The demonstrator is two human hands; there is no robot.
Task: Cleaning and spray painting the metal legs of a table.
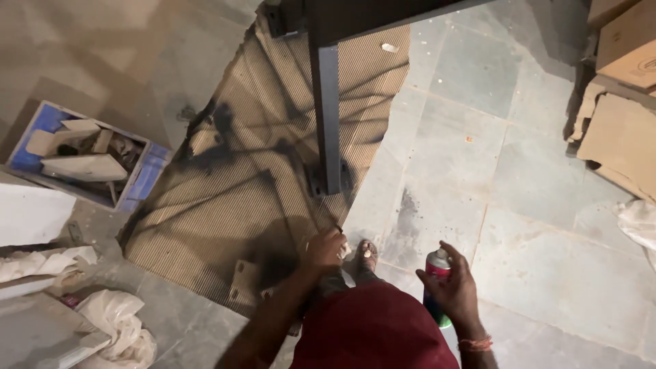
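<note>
My right hand point(454, 283) grips a spray can point(437, 273) with a red body, green base and white nozzle, held upright above the stone floor. My left hand point(325, 247) reaches down to the edge of a sheet of corrugated cardboard point(225, 198) stained with black spray marks, and seems to pinch its edge together with a small pale scrap. On that sheet stands a dark painted metal leg point(326, 109) of a frame, its foot plate point(326, 184) resting on the cardboard. My foot point(367, 256) shows just right of the left hand.
A blue box point(147, 178) with white scraps sits at the left. Crumpled pale plastic and paper point(116, 321) lie at lower left. Stacked cardboard boxes point(625, 89) stand at the right edge. Grey stone tiles point(533, 232) cover the floor.
</note>
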